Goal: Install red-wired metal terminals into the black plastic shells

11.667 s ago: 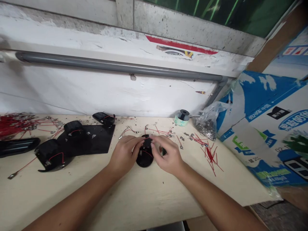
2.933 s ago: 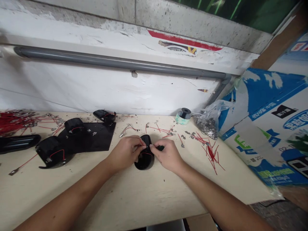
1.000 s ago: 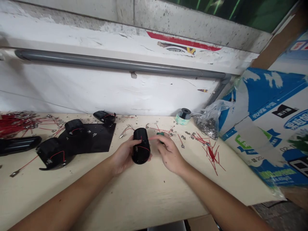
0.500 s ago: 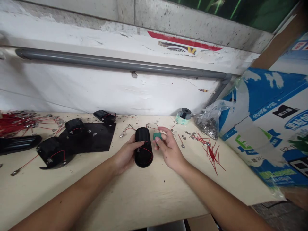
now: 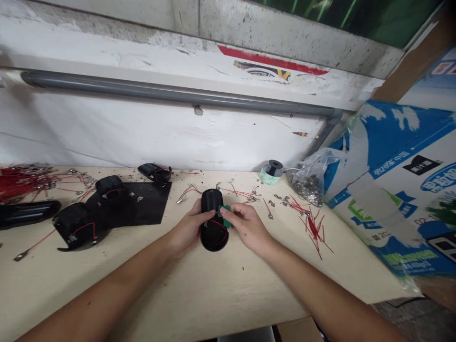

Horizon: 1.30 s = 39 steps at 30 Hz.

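Note:
My left hand point(image 5: 188, 223) is wrapped round the left side of a black plastic housing point(image 5: 214, 239), its thumb lying across the front near a thin red wire point(image 5: 218, 222). The housing is long and rounded, and the wire curves over its lower half. In my right hand point(image 5: 249, 224) a small green piece point(image 5: 226, 219), flat and square-edged, is pinched between thumb and fingers. It is at the housing's right edge, close to my left thumb tip. My right fingers partly cover it, and I cannot make out whether it is a circuit board.
More black housings point(image 5: 76, 225) with red wires lie left, some by a dark flat sheet point(image 5: 153, 204). A heap of red wires point(image 5: 24, 183) is far left. A tape roll point(image 5: 271, 172), a bag of metal parts point(image 5: 309, 183) and loose red wires point(image 5: 315, 230) are right.
My right hand has moved left with the green piece, bringing it from beside the housing to its right edge. My left hand keeps its hold, and the housing has shifted slightly.

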Motion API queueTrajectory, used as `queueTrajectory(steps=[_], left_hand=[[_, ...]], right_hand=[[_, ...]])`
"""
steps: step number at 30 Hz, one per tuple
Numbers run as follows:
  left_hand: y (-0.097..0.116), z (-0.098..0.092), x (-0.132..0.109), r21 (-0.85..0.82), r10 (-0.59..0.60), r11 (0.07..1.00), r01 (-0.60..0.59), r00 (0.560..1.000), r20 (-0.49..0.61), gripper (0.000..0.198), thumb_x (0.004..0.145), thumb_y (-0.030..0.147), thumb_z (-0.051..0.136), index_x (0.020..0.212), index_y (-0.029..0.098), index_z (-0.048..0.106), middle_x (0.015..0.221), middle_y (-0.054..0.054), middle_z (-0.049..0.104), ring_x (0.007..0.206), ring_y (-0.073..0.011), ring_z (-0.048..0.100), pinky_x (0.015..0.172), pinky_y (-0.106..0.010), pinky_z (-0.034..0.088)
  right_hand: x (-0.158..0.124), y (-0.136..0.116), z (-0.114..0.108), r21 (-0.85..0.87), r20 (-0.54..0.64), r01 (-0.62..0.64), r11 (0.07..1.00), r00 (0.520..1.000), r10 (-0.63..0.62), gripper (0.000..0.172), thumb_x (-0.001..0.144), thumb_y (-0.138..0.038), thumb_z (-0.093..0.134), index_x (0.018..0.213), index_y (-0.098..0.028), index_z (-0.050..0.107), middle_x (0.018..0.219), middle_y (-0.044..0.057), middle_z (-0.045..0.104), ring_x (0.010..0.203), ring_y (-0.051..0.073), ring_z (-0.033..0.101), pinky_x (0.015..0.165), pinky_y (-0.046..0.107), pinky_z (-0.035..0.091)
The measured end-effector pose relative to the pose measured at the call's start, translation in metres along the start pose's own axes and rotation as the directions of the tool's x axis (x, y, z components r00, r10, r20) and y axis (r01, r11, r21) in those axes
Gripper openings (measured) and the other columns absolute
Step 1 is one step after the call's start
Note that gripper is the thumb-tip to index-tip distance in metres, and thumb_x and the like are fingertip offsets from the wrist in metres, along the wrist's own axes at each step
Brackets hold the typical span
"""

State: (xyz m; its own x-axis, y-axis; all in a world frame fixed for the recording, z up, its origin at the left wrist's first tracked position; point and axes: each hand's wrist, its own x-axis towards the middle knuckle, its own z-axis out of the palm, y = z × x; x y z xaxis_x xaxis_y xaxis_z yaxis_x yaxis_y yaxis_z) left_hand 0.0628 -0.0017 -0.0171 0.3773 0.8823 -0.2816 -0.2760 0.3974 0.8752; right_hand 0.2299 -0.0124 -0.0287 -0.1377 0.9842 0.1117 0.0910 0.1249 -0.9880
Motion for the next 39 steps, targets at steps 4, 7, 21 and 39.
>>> queueTrajectory(steps=[4,7,21,39], left_hand=[[0.002,0.001,-0.002,0.022,-0.002,1.000,0.002,1.000,-0.015,0.044,0.078,0.030,0.073,0.115,0.019,0.052,0.094,-0.003,0.063,0.086,-0.0180,0.058,0.073,-0.027,0.044],[0.001,0.000,-0.002,0.031,0.000,1.000,0.000,1.000,-0.002,0.045,0.077,0.031,0.073,0.115,0.019,0.053,0.094,-0.003,0.063,0.087,-0.0186,0.058,0.074,-0.028,0.044],[-0.005,0.002,0.000,0.045,0.044,0.998,-0.044,0.999,0.004,0.046,0.076,0.033,0.074,0.114,0.019,0.051,0.092,-0.002,0.060,0.081,-0.0180,0.057,0.074,-0.031,0.044],[-0.001,0.007,-0.003,-0.062,0.006,0.998,-0.009,0.999,-0.039,0.056,0.077,0.031,0.074,0.125,0.023,0.047,0.098,-0.005,0.066,0.080,-0.0211,0.066,0.074,-0.034,0.049]], right_hand=[[0.000,0.001,0.001,-0.034,0.026,0.009,0.999,1.000,-0.008,0.042,0.086,-0.044,0.064,0.060,-0.020,0.042,0.058,-0.006,0.034,0.056,0.011,0.031,0.053,0.027,0.021],[0.000,0.002,0.001,-0.046,0.013,0.006,0.999,1.000,-0.006,0.040,0.084,-0.042,0.064,0.059,-0.020,0.042,0.057,-0.006,0.034,0.055,0.011,0.030,0.052,0.027,0.021],[0.002,0.006,0.005,-0.027,0.010,-0.016,1.000,1.000,0.016,0.037,0.082,-0.042,0.062,0.059,-0.020,0.042,0.056,-0.006,0.036,0.054,0.011,0.031,0.052,0.027,0.022],[0.006,0.002,-0.008,0.268,-0.178,-0.004,0.963,0.983,0.053,0.024,0.072,-0.027,0.067,0.059,-0.018,0.049,0.066,-0.002,0.054,0.063,0.012,0.054,0.063,0.027,0.048]])
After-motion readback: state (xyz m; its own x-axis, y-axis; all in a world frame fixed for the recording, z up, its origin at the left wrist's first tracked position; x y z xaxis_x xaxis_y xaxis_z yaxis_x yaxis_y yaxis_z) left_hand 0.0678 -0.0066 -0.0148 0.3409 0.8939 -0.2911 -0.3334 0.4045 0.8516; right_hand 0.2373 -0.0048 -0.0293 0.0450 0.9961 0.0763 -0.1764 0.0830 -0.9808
